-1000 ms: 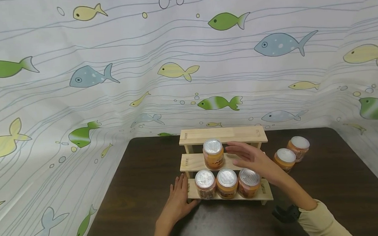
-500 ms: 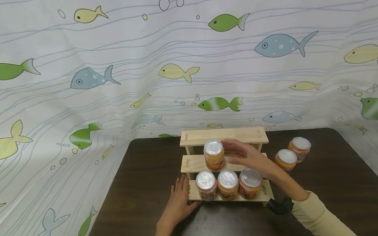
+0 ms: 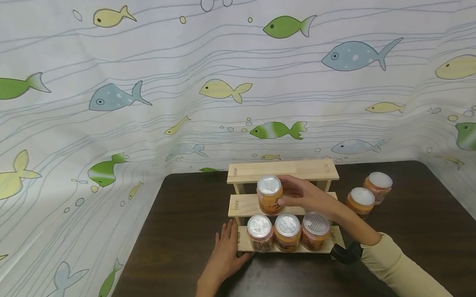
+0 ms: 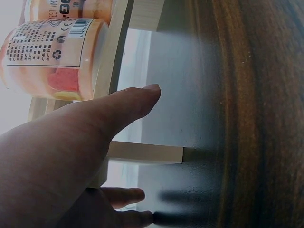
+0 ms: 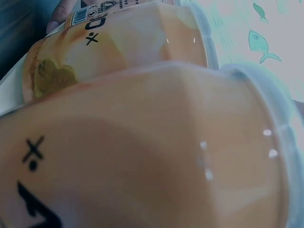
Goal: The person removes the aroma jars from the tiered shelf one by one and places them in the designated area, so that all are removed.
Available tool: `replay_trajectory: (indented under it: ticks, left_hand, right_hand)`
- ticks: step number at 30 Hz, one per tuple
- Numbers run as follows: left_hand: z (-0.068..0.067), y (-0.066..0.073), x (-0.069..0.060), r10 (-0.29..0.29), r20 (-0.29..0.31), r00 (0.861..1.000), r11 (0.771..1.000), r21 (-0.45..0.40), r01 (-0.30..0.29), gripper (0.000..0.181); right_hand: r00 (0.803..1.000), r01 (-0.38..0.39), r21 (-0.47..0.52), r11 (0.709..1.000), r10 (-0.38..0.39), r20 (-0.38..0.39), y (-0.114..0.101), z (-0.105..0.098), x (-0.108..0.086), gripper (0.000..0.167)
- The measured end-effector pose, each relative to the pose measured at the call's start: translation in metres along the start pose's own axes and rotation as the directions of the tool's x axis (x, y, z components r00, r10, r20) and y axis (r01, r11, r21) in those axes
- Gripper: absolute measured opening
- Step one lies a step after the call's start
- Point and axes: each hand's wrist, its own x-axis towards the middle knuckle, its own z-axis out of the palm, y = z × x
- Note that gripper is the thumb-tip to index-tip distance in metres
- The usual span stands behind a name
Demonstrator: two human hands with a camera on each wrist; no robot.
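While the left hand [image 3: 224, 251] is resting, fingers extended, at the left end of a wooden rack [image 3: 263, 169] in the lower centre, three jars [image 3: 287, 237] are standing side by side on its bottom step [image 3: 243, 239]. Just above them, an orange jar [image 3: 269, 202] is standing on the middle step [image 3: 243, 204], and the right hand [image 3: 310, 199] is gripping its right side. Farther right, two more jars [image 3: 361, 205] are standing on the dark table [image 3: 166, 240].
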Motion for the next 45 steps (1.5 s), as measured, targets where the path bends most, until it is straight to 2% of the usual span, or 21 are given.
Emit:
replay_trajectory:
  ticks: [5,12,17,19,22,25,29,34,40,45]
  left_hand:
    - [0.000,0.000,-0.002,0.006,-0.002,1.000,1.000,0.000,-0.006,0.103]
    - [0.003,-0.003,-0.004,0.048,-0.047,0.998,0.998,-0.040,-0.050,0.100]
    - [0.003,-0.005,-0.002,0.037,-0.034,0.999,0.998,-0.049,-0.039,0.104]
    - [0.006,-0.008,-0.002,0.044,-0.038,0.998,0.998,-0.046,-0.046,0.104]
    - [0.017,-0.020,0.001,0.074,-0.070,0.995,0.997,-0.018,-0.075,0.103]
    - [0.018,-0.022,0.002,0.090,-0.078,0.993,0.996,-0.009,-0.091,0.102]
    - [0.006,-0.008,-0.001,0.054,-0.041,0.998,0.998,-0.028,-0.055,0.104]
    - [0.000,0.001,-0.002,0.011,-0.003,1.000,1.000,0.012,-0.011,0.105]
    - [0.000,0.000,-0.001,-0.002,0.003,1.000,1.000,0.008,0.002,0.104]
    - [0.004,-0.003,-0.002,0.024,-0.021,0.999,1.000,-0.015,-0.024,0.103]
  right_hand:
    - [1.000,0.004,-0.008,1.000,-0.004,0.012,0.000,0.001,0.001,0.073]
    - [0.999,-0.001,-0.006,1.000,0.001,0.036,0.000,0.000,0.005,0.075]
    - [0.998,-0.014,-0.027,1.000,0.016,0.062,0.000,0.001,0.012,0.078]
    - [0.997,-0.013,-0.025,1.000,0.015,0.070,0.000,0.002,0.015,0.077]
    - [0.997,-0.017,-0.018,1.000,0.018,0.073,0.000,0.003,0.018,0.076]
    - [0.997,-0.030,-0.013,0.999,0.031,0.068,0.001,0.004,0.019,0.075]
    - [0.996,-0.040,-0.012,0.999,0.041,0.075,0.002,0.005,0.021,0.078]
    - [0.995,-0.030,0.010,0.999,0.029,0.097,-0.001,0.008,0.024,0.085]
    - [0.996,-0.053,0.003,0.999,0.053,0.068,0.000,0.009,0.024,0.080]
    - [0.996,-0.075,0.005,0.997,0.075,0.047,0.002,0.009,0.022,0.077]
